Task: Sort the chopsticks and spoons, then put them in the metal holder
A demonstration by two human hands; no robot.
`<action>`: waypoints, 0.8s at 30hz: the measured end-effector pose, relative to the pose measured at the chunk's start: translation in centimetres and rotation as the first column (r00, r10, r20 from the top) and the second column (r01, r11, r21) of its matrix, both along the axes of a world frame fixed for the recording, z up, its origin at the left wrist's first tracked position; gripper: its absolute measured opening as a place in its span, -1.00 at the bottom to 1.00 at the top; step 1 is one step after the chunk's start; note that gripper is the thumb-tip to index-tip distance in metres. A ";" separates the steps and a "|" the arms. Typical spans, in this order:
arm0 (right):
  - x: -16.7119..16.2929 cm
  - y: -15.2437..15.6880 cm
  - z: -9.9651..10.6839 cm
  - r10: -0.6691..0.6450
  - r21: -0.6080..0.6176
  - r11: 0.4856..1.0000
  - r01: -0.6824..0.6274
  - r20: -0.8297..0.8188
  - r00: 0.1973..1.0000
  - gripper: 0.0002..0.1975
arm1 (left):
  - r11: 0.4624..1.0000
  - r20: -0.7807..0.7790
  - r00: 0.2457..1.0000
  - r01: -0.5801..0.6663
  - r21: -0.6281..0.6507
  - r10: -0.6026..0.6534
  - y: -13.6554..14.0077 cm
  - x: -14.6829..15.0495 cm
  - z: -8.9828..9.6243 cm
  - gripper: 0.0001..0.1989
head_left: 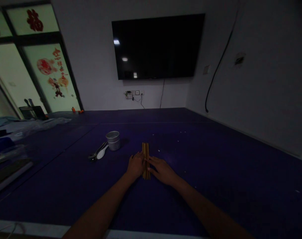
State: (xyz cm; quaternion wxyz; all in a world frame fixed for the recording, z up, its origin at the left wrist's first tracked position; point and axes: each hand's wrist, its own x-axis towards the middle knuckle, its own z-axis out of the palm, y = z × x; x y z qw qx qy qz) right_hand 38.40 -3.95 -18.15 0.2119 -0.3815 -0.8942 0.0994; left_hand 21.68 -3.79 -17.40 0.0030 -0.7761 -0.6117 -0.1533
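A bundle of wooden chopsticks (146, 148) lies lengthwise on the purple tabletop in front of me, their ends close together. My left hand (136, 166) presses along the left side of the bundle, its fingers closed against the sticks; some fingertips are hidden. From the right, my right hand (162, 170) reaches in with fingers stretched and thumb apart, the tips touching the bundle. To the left of the hands stands a silver metal cup (113, 141). Beside it lie a white spoon (101, 152) and dark metal spoons (94, 155), partly overlapping.
Small white scraps are scattered over the purple tabletop (215, 172). At the far left are a blue box (3, 146), clear plastic wrap (50, 122) and a dark holder (32, 113) with handles sticking up. A television (158, 48) hangs on the back wall.
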 end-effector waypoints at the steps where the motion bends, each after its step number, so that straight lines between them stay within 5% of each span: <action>1: 0.0 0.0 0.0 0.001 0.001 1.000 -0.001 0.000 1.000 -0.51 | 1.000 0.001 1.000 0.003 0.001 -0.003 0.0 0.0 0.0 -0.58; 24: 0.0 0.2 -0.5 -0.004 0.050 0.999 0.004 0.006 1.000 -0.51 | 1.000 0.034 0.999 0.008 0.019 -0.009 0.2 -0.1 -0.2 -0.61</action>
